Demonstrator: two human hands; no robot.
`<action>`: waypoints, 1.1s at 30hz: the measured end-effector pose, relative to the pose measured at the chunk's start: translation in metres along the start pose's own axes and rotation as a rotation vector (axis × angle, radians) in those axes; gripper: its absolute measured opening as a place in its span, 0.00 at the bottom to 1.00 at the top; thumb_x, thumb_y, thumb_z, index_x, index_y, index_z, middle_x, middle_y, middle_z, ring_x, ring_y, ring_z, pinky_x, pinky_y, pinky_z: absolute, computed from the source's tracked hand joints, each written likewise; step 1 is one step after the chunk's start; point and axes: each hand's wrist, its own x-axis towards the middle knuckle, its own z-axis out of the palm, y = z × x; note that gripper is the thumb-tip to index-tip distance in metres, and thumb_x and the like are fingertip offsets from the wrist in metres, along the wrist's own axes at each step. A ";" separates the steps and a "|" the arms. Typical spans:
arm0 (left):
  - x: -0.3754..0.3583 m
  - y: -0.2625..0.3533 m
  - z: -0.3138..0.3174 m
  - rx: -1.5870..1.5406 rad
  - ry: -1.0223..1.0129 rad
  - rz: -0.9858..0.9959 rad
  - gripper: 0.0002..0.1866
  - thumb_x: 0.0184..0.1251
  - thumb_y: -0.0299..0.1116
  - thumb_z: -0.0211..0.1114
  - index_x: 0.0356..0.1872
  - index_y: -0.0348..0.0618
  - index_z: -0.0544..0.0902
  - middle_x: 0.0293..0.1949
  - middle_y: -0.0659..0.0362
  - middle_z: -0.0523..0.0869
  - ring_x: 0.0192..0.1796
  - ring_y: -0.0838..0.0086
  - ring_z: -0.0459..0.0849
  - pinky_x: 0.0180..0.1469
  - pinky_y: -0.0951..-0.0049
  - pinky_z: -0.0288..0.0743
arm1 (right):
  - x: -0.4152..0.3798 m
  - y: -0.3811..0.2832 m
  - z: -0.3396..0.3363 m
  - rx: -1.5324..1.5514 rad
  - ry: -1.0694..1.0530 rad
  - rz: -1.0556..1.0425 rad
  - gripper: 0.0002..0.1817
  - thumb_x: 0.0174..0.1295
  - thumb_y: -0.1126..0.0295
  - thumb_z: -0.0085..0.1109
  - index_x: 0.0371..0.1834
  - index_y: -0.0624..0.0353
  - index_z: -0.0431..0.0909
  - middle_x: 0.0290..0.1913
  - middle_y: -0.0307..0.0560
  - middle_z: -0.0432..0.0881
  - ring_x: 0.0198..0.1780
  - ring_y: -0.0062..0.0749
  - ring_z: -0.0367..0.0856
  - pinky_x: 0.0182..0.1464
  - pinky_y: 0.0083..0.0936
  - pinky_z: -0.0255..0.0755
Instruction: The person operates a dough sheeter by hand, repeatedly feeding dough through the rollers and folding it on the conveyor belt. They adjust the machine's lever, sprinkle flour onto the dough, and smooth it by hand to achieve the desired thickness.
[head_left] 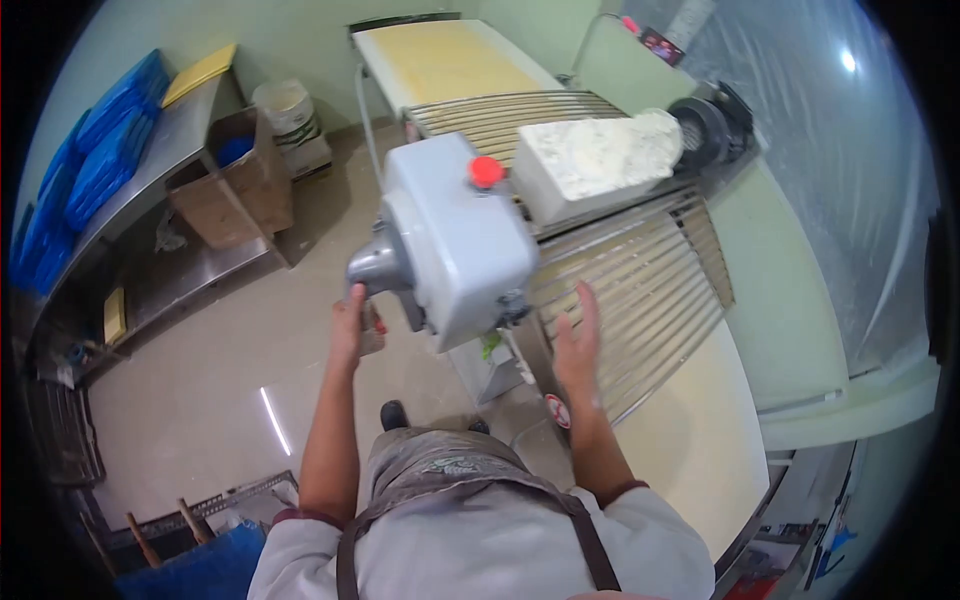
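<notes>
A dough sheeter stands before me, its rounded grey housing [455, 235] topped by a red button [486, 172]. My left hand [348, 328] is beside the housing, thumb pointing up right at the end of a metal handle [372, 264]. Its fingers are partly hidden and a small red piece shows beside them. My right hand [577, 350] is open, fingers spread, near the lower right of the housing. Under it in this view lies the slatted metal guard [640, 300]. A white, flour-dusted cover [595, 160] sits between this guard and the far one [510, 112].
Pale conveyor belts [690, 420] extend from both sides of the sheeter. At left, a steel table [150, 170] bears blue plastic-wrapped bundles [110, 140]; a cardboard box [235, 190] and white bucket [287, 110] stand nearby. Wooden-handled rods [145, 540] are at lower left. Clear plastic sheeting [820, 150] hangs at right.
</notes>
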 end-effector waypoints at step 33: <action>0.036 -0.002 -0.032 0.130 -0.335 0.310 0.24 0.60 0.53 0.68 0.27 0.37 0.81 0.20 0.60 0.82 0.24 0.78 0.81 0.28 0.75 0.75 | 0.090 -0.059 0.059 -0.085 0.373 -0.235 0.19 0.71 0.67 0.43 0.57 0.69 0.72 0.54 0.54 0.76 0.60 0.42 0.71 0.63 0.34 0.62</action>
